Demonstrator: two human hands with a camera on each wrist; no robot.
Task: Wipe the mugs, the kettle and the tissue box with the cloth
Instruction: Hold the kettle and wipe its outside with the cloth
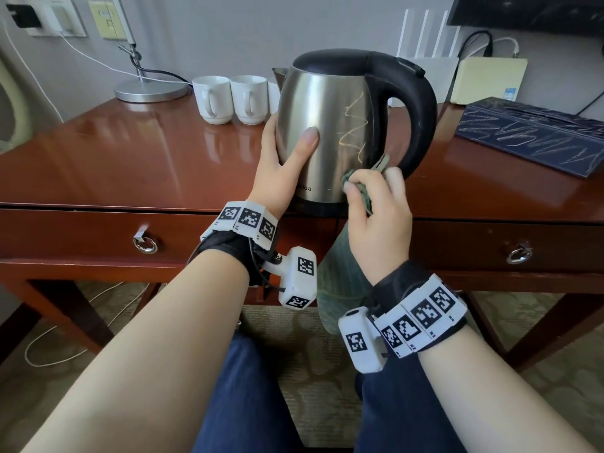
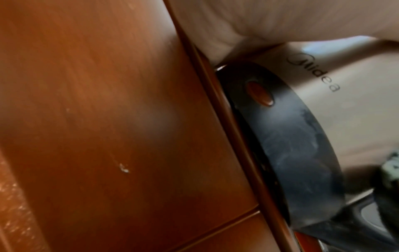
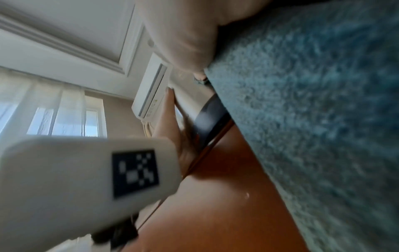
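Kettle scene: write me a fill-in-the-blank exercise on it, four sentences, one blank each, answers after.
1. The left hand steadies the steel body of the ____.
2. The right hand holds a green ____ at the kettle's lower side.
3. Yellow scribbles mark the kettle's body, and pale scribbles cover the dark ____ box on the right.
4. The white mugs stand on the desk ____ the kettle.

Missing words: kettle; cloth; tissue; behind

bench (image 1: 130, 165): lying under both hands, glossy red-brown wood
kettle (image 1: 330, 125): standing between the hands
mugs (image 1: 228, 98): sitting beyond the left hand
tissue box (image 1: 536, 135): lying right of the right hand
lamp base (image 1: 152, 89): sitting far left
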